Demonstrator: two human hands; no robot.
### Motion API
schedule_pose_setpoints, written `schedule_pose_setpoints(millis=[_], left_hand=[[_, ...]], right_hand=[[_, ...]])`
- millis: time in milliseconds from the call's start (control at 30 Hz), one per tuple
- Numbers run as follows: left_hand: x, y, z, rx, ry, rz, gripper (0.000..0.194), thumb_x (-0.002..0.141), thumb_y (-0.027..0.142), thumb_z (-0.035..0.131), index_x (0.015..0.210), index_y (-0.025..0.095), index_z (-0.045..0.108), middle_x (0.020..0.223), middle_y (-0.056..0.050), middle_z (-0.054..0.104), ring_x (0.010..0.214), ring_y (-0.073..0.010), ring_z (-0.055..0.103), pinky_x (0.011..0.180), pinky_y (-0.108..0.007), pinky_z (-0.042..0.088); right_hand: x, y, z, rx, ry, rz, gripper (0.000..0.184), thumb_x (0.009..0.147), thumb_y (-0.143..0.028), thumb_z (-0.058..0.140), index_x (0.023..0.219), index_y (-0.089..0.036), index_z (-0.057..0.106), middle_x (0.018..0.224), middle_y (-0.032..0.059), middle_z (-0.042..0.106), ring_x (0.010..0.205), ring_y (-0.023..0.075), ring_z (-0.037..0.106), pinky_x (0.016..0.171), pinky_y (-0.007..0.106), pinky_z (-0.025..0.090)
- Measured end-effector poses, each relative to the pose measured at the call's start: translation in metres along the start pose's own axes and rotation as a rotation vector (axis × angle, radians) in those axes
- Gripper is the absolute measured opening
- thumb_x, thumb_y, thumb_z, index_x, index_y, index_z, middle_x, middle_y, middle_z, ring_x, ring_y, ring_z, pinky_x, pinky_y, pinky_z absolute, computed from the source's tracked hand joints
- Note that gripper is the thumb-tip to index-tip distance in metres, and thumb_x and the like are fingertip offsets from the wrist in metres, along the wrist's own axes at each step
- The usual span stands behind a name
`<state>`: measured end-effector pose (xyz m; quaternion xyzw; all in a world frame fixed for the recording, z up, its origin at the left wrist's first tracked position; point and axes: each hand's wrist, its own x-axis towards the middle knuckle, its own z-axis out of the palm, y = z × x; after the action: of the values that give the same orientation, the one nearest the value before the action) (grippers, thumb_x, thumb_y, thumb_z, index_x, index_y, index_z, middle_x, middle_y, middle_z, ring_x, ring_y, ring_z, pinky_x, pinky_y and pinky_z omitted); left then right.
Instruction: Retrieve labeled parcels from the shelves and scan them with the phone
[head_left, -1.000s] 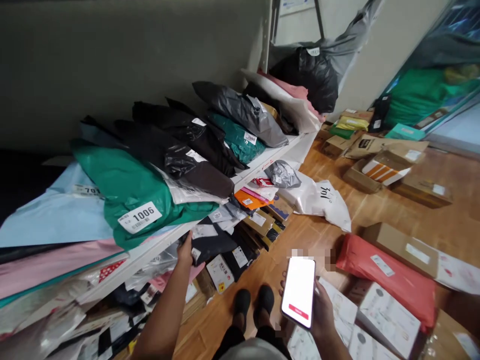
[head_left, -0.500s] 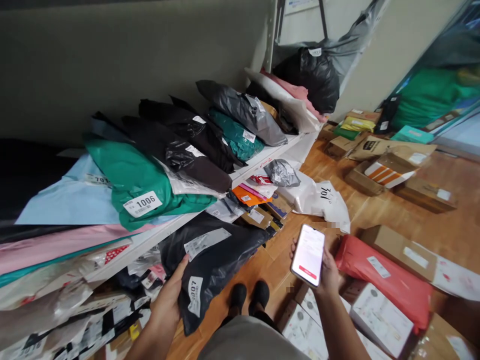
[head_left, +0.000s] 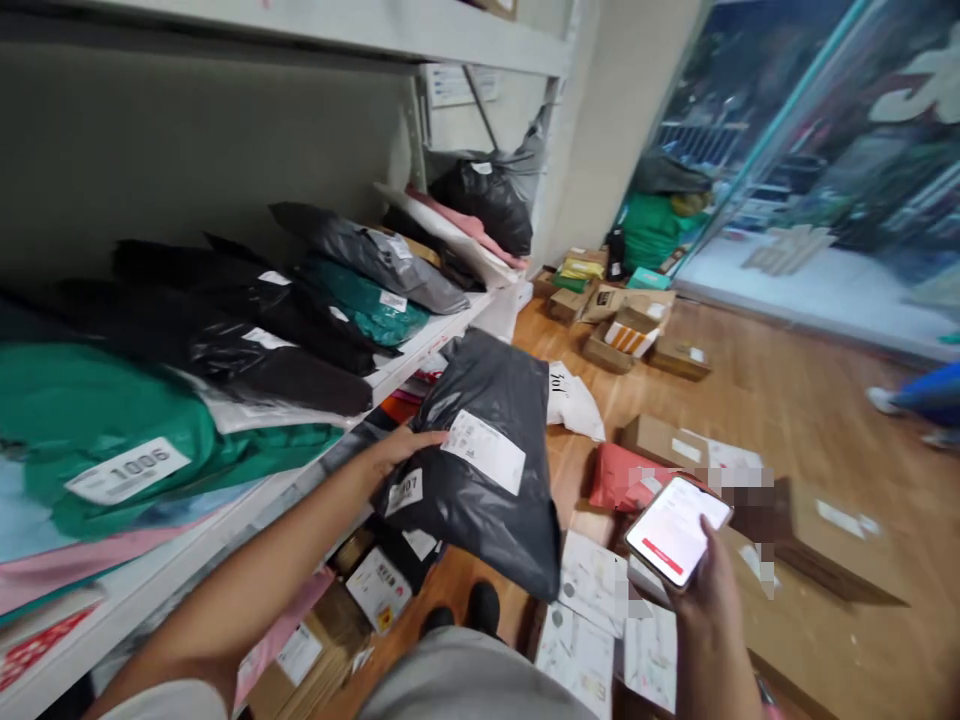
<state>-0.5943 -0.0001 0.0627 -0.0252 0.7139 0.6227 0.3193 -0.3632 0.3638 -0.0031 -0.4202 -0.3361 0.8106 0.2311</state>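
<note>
A dark grey plastic mailer bag (head_left: 495,520) with a white shipping label and a smaller number sticker is gripped at its left edge by my left hand (head_left: 401,450), thumb on top. It hangs tilted beside the shelf, above the floor. My right hand (head_left: 709,565) holds a smartphone (head_left: 679,530), thumb over its lit screen, which shows a red bar near the bottom. Closest to my left hand on the shelf is a brown-black bag (head_left: 300,380). A green bag (head_left: 142,420) marked 1006 lies further left.
A white shelf edge (head_left: 262,505) runs along my left, loaded with bagged parcels. Cardboard boxes (head_left: 836,530), white boxes (head_left: 574,650) and a red parcel (head_left: 615,475) lie on the wooden floor (head_left: 765,370). A glass door (head_left: 810,200) stands behind. Another person's leg (head_left: 926,390) shows at the right edge.
My left hand has lifted the mailer bag up and to the right, turning its label toward me. The phone has shifted right and tilted; my right thumb now covers its screen. The view has swung right.
</note>
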Motion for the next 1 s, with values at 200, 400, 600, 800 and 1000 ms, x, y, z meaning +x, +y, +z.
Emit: schedule_pose_setpoints(millis=[200, 400, 600, 800, 1000], left_hand=[[0.049, 0.037, 0.01, 0.112, -0.119, 0.166, 0.079, 0.041, 0.034, 0.092, 0.112, 0.011, 0.063, 0.105, -0.013, 0.072, 0.097, -0.0284, 0.067, 0.092, -0.041, 0.052], [0.051, 0.061, 0.028, 0.227, -0.271, 0.215, 0.061, 0.046, 0.034, 0.089, 0.1, 0.015, 0.068, 0.086, -0.004, 0.074, 0.079, -0.0236, 0.068, 0.082, -0.038, 0.056], [0.057, 0.07, 0.033, 0.363, -0.401, 0.204, 0.049, 0.05, 0.03, 0.087, 0.093, 0.015, 0.07, 0.083, -0.003, 0.073, 0.074, -0.0201, 0.067, 0.077, -0.033, 0.055], [0.057, 0.078, 0.042, 0.419, -0.455, 0.159, 0.046, 0.05, 0.03, 0.086, 0.09, 0.015, 0.07, 0.082, -0.004, 0.073, 0.073, -0.0209, 0.066, 0.074, -0.033, 0.056], [0.065, 0.085, 0.046, 0.508, -0.511, 0.176, 0.049, 0.048, 0.029, 0.088, 0.092, 0.016, 0.07, 0.084, -0.003, 0.073, 0.074, -0.0181, 0.065, 0.069, -0.027, 0.054]], right_hand=[[-0.04, 0.006, -0.02, -0.026, -0.056, 0.191, 0.069, 0.07, -0.033, 0.077, 0.131, -0.012, 0.052, 0.082, 0.0085, 0.077, 0.066, 0.0255, 0.073, 0.061, 0.039, 0.062], [-0.071, 0.013, -0.008, 0.171, -0.282, 0.251, 0.075, 0.074, -0.038, 0.076, 0.139, -0.018, 0.045, 0.097, 0.0098, 0.076, 0.086, 0.0288, 0.072, 0.08, 0.045, 0.058], [-0.085, 0.014, -0.005, 0.209, -0.52, 0.246, 0.075, 0.078, -0.037, 0.073, 0.143, -0.036, 0.037, 0.124, 0.0067, 0.067, 0.105, 0.031, 0.066, 0.086, 0.046, 0.054], [-0.095, 0.024, 0.017, 0.133, -0.612, 0.222, 0.083, 0.079, -0.038, 0.072, 0.147, -0.039, 0.025, 0.129, 0.0045, 0.064, 0.101, 0.0279, 0.068, 0.091, 0.046, 0.051], [-0.099, 0.026, 0.037, 0.083, -0.798, 0.182, 0.101, 0.071, -0.027, 0.078, 0.15, -0.035, 0.015, 0.135, 0.0089, 0.059, 0.107, 0.0318, 0.066, 0.099, 0.05, 0.045]])
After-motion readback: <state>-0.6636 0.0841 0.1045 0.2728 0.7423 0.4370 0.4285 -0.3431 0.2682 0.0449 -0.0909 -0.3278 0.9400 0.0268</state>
